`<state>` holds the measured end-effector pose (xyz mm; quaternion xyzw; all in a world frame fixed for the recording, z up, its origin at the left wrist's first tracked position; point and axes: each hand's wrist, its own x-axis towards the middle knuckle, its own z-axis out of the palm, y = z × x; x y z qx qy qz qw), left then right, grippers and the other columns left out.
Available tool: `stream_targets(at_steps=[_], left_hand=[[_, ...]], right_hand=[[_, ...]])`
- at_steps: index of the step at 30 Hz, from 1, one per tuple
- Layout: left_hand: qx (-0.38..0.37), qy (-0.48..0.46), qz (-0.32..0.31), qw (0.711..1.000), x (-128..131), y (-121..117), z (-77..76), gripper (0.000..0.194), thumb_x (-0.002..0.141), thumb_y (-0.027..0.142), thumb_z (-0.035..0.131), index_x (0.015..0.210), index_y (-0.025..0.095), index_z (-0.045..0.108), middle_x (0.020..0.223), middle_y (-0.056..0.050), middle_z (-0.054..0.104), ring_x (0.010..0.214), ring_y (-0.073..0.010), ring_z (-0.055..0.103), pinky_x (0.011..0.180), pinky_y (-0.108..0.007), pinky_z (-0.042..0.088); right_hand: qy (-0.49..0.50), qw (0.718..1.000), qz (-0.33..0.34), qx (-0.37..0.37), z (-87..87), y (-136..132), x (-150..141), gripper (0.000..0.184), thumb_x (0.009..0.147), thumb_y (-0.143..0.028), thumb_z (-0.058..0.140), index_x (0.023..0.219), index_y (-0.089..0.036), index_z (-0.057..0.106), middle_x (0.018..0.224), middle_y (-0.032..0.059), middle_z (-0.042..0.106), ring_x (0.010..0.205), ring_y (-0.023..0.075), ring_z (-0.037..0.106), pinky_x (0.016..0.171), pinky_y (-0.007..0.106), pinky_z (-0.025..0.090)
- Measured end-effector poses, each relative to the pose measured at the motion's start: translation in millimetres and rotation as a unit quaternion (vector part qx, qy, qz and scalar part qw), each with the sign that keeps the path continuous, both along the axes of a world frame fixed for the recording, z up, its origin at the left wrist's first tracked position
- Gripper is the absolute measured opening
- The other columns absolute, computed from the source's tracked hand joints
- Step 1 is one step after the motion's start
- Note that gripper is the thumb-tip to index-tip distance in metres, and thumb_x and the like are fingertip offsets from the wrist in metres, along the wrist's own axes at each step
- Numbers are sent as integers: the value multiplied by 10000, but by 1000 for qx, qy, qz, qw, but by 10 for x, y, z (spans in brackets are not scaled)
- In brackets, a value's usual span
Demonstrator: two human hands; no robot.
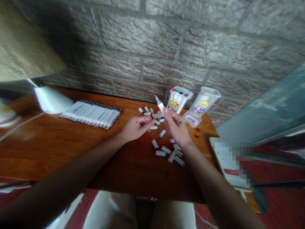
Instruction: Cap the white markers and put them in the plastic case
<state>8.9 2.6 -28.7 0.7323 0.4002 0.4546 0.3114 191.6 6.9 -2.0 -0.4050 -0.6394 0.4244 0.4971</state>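
Right hand (177,127): fingers closed round one white marker (159,105), above the table's right half; gripped by the barrel, apparently to keep skin off the bare orange-looking tip, which points up and to the far left. Left hand (135,128): red-marked, fingers bent and narrow at the scattered caps (162,133); whether it grips one cannot be told. Caps: white, coloured ends, loose between and nearer than the hands, presumably for easy reach. Far right: clear case (174,106), upright, holding several markers; beside it, second case (205,101), flap open. Left: marker row (92,113), laid side by side, likely for order; lamp (54,100) beyond.
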Motion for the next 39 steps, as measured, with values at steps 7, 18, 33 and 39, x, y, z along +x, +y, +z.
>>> stream_targets(at_steps=[7,18,33,39], left_hand=[[9,-5,0,1000,-1,4,-20,369,928,397,589,666,145,654,567,-8,661,486,-82,559,494,-181,415],[12,7,3,1000,0,-8,-13,389,931,413,587,657,146,658,578,-17,670,501,-87,569,510,-186,423],[4,8,0,1000,13,-23,-11,406,923,434,600,636,150,645,575,-12,669,502,-87,571,509,-185,414],[10,0,6,1000,2,-20,-6,410,920,457,601,647,154,650,572,-14,669,498,-92,571,505,-192,417]], right_hand=[[-16,999,37,10,-67,24,-5,526,871,-677,568,724,-182,665,605,-14,573,543,103,468,520,252,355],[2,1000,21,-1,14,-50,-15,539,877,-699,539,712,-197,648,593,2,585,556,125,511,508,254,370],[32,999,-13,-4,22,-69,-35,521,876,-689,555,811,-208,746,527,-40,413,480,98,352,479,267,292],[0,1000,-3,1,-67,-6,-25,548,836,-714,583,670,-199,673,588,-1,541,548,120,472,505,266,346]])
